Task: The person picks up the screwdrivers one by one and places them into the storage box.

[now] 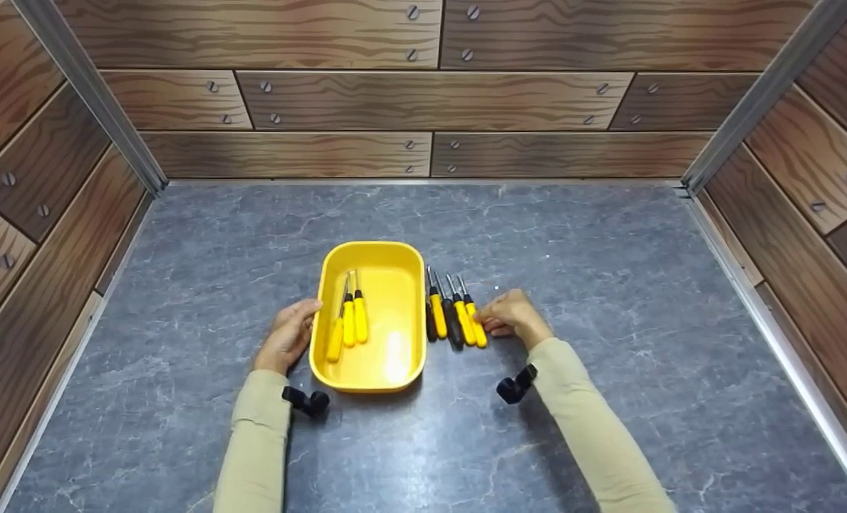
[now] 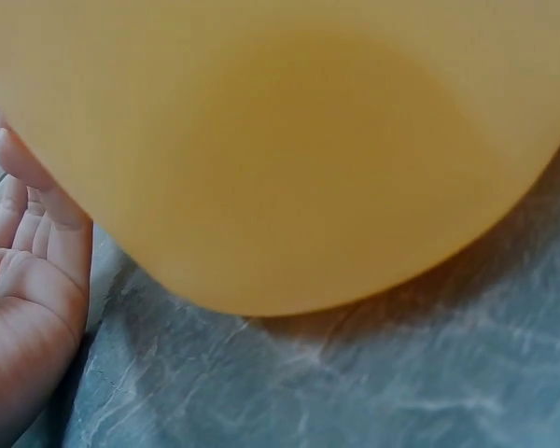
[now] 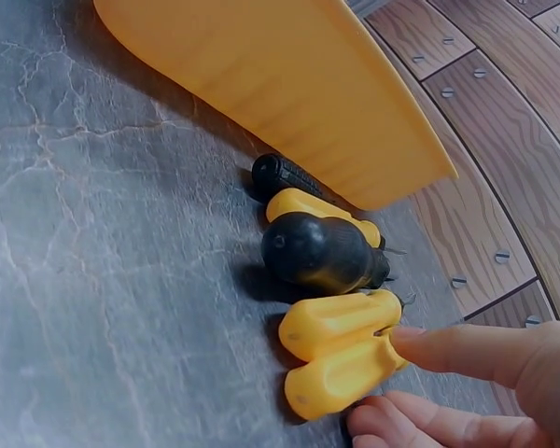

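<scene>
A yellow plastic bin (image 1: 395,335) holds three screwdrivers (image 1: 350,324) with yellow handles, lying in its left half. My left hand (image 1: 289,335) rests against the bin's left wall, fingers at the rim; the left wrist view shows its palm (image 2: 28,308) facing the bin wall. Several screwdrivers with yellow or black handles lie in a row just right of the bin. At the row's right end, my right hand (image 1: 514,317) pinches the handle of the outermost yellow screwdriver (image 3: 336,381). A thick black screwdriver (image 3: 317,252) lies farther in along the row.
A grey marbled tabletop (image 1: 580,242) lies under everything. Wood-patterned panels (image 1: 423,100) stand at the back and both sides, joined by metal corner strips (image 1: 758,92). Black camera mounts (image 1: 516,385) sit on both wrists.
</scene>
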`<state>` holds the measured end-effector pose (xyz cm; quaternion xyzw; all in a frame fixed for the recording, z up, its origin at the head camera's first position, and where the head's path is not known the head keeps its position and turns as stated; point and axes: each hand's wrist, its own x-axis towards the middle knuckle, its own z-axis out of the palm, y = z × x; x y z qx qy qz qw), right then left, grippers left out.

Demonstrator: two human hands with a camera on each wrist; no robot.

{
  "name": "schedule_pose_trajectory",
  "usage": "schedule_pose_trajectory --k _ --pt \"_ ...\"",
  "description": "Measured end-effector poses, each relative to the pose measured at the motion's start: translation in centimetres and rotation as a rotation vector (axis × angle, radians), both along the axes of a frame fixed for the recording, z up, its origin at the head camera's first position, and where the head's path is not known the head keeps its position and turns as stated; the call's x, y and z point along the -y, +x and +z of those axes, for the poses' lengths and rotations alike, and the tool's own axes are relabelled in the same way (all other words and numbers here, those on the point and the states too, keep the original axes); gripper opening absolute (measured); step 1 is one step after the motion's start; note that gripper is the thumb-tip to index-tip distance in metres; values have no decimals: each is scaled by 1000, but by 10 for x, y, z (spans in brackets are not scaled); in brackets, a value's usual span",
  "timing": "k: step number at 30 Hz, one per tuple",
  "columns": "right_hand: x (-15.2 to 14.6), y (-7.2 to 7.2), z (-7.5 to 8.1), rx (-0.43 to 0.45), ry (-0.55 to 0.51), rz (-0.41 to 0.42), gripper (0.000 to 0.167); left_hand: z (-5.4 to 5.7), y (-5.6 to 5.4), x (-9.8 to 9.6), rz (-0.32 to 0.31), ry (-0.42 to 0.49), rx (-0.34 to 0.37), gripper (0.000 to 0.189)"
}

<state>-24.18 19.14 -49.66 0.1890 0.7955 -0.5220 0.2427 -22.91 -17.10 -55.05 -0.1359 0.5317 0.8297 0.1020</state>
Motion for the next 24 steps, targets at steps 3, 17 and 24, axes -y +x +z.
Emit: schedule_pose_trajectory --k 3,17,24 --pt "1 0 0 5 7 9 14 0 0 -1 6 -3 0 21" --pt "3 -1 -2 -1 9 3 14 -2 -1 1 38 14 2 15" --pt "4 -1 -2 -9 -1 -3 17 0 -2 3 68 49 16 19"
